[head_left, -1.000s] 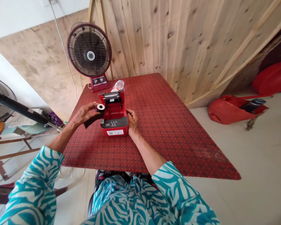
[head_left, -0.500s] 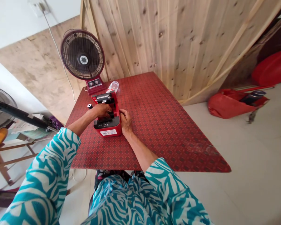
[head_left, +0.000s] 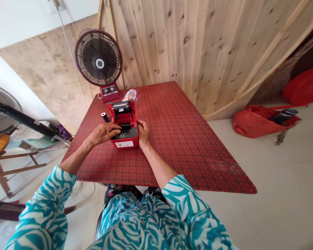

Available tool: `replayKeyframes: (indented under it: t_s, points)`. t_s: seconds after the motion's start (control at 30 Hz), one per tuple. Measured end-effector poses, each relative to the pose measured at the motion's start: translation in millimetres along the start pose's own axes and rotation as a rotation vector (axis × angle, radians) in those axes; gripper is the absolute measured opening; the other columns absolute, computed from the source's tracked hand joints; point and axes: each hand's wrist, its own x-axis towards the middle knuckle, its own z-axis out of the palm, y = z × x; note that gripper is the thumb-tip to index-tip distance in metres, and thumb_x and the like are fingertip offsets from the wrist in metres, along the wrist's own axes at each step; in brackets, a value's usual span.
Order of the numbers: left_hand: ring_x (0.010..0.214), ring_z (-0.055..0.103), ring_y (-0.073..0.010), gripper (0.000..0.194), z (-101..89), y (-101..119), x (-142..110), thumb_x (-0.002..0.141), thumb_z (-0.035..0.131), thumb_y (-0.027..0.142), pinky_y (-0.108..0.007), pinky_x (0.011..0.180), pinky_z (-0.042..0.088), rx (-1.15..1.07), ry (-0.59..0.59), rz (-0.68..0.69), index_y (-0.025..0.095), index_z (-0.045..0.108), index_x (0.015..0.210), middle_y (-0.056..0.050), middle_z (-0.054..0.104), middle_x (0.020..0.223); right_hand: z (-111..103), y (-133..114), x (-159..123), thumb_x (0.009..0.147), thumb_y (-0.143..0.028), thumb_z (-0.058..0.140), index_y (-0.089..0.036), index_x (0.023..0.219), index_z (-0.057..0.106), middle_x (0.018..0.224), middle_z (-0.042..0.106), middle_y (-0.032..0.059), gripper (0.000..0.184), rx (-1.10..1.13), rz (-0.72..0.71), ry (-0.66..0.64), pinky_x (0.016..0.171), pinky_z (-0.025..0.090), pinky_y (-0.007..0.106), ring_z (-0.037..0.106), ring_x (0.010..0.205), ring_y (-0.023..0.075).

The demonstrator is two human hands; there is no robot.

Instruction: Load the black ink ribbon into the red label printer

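A small red label printer (head_left: pixel 125 130) stands on the red patterned table (head_left: pixel 172 139) with its lid tilted open toward the back. My left hand (head_left: pixel 103 132) lies over the printer's left front edge, fingers stretched toward the paper bay. My right hand (head_left: pixel 143 132) presses against the printer's right side, fingers curled along it. A small black roll core (head_left: pixel 103 117) stands on the table just left of the printer. The paper roll itself is hidden inside the bay.
A maroon table fan (head_left: pixel 99 64) stands at the table's far left corner, with a clear plastic bottle (head_left: pixel 129 94) lying behind the printer. Wooden boards lean on the wall behind. A red bag (head_left: pixel 258 121) lies on the floor at right. A standing fan (head_left: pixel 2 111) is at left.
My left hand carried the white paper roll from beside the printer into its open bay, then drew back to the front edge. The right hand stayed against the printer's side.
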Motion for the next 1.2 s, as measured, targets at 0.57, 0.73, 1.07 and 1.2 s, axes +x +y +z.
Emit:
replayKeyframes:
  t_s: [0.57, 0.73, 1.07, 1.2]
  points:
    - [0.087, 0.072, -0.0187, 0.021, 30.8, -1.2, -7.3, 0.089, 0.066, 0.039, -0.031, 0.083, 0.055, -0.227, 0.314, 0.102, 0.022, 0.077, 0.093, -0.005, 0.077, 0.094, -13.5, -75.3, -24.2, 0.096, -0.028, 0.057, -0.024, 0.097, 0.071, 0.097, 0.076, 0.0024, 0.015, -0.699, -0.771, -0.391, 0.096, 0.037, 0.04, 0.065, 0.096, 0.0198]
    - [0.112, 0.069, -0.024, 0.035, 35.6, -7.1, -21.2, 0.092, 0.065, 0.05, -0.039, 0.104, 0.051, -0.294, 0.476, 0.125, 0.02, 0.074, 0.108, -0.011, 0.075, 0.117, -16.8, -79.5, -29.6, 0.098, -0.024, 0.056, -0.023, 0.089, 0.069, 0.09, 0.075, -0.0001, 0.016, -0.721, -0.905, -0.341, 0.094, 0.035, 0.037, 0.065, 0.09, 0.0169]
    - [0.12, 0.065, -0.0286, 0.057, 60.3, -28.3, -6.6, 0.084, 0.067, 0.061, -0.042, 0.103, 0.051, -0.664, 0.584, -0.147, 0.018, 0.068, 0.12, -0.015, 0.069, 0.129, -36.4, -77.7, -57.8, 0.096, -0.017, 0.058, -0.024, 0.093, 0.069, 0.087, 0.071, 0.0001, 0.013, -0.837, -1.189, -0.295, 0.097, 0.036, 0.036, 0.062, 0.089, 0.0164]
    - [0.118, 0.065, -0.0308, 0.068, 59.2, -25.8, 7.7, 0.075, 0.074, 0.058, -0.044, 0.103, 0.049, -0.92, 0.522, -0.263, 0.015, 0.065, 0.127, -0.014, 0.072, 0.124, -31.0, -75.2, -62.2, 0.094, -0.013, 0.058, -0.021, 0.094, 0.068, 0.086, 0.071, 0.0014, 0.013, -0.809, -1.257, -0.236, 0.099, 0.037, 0.037, 0.063, 0.09, 0.0167]
